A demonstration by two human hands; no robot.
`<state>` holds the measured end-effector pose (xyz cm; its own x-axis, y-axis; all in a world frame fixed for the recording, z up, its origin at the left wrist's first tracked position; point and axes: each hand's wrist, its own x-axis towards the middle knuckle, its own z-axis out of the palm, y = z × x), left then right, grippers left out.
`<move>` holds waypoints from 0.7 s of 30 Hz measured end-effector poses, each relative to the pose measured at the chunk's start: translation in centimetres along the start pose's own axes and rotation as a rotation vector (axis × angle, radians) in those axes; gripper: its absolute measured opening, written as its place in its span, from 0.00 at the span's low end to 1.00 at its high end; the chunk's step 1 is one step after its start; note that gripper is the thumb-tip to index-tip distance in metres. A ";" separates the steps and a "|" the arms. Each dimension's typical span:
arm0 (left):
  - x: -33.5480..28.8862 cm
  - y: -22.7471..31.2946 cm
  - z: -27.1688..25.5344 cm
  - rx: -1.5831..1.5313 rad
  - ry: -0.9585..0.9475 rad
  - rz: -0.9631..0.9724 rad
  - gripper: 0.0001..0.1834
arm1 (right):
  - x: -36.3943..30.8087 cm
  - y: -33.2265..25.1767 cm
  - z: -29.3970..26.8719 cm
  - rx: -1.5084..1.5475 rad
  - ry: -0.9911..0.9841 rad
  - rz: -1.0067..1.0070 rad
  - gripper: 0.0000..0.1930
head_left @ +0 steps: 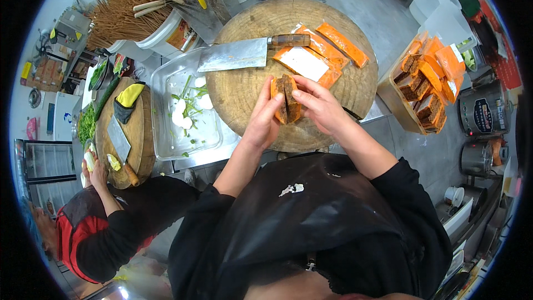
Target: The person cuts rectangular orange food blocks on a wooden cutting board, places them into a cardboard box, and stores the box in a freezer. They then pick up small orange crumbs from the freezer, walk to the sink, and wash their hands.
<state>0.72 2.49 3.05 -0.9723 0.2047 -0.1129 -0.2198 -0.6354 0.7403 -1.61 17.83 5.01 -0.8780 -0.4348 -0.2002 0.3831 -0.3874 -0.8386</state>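
Gripping a split brown block (291, 93) in orange wrapping from either side, the left hand (265, 115) and right hand (320, 105) hold its halves above the near part of a round chopping board (233, 91). Beyond lie orange packets (342, 44) and a cleaver (236, 55). Right of the board, a plastic tub (400, 112) holds more blocks; left sits a clear tray (165, 128).

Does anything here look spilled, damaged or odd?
Yes: a ragged white patch and a smaller fleck stand out on the shiny dark apron; residue or worn coating, I can't tell. Also, the brown, orange-edged block being held shows a dark lengthwise gap, as if cut or split.
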 end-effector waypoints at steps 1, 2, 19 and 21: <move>-0.1 0.1 0.2 -0.008 -0.036 -0.029 0.41 | -0.2 -0.2 -0.3 -0.017 -0.028 -0.014 0.24; -0.2 0.1 0.4 -0.018 -0.069 -0.062 0.43 | -0.4 -0.5 -0.6 -0.025 -0.042 -0.021 0.24; 2.9 2.7 3.6 0.150 -0.250 -0.334 0.36 | -0.4 -4.7 -3.9 -0.204 -0.133 0.066 0.30; 2.9 2.5 3.6 0.084 -0.242 -0.369 0.34 | -0.3 -5.1 -4.3 -0.279 -0.132 0.061 0.29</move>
<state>-2.41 4.15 6.94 -0.7811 0.5811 -0.2284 -0.5312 -0.4262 0.7322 -4.55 23.44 7.13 -0.8038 -0.5595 -0.2021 0.3244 -0.1274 -0.9373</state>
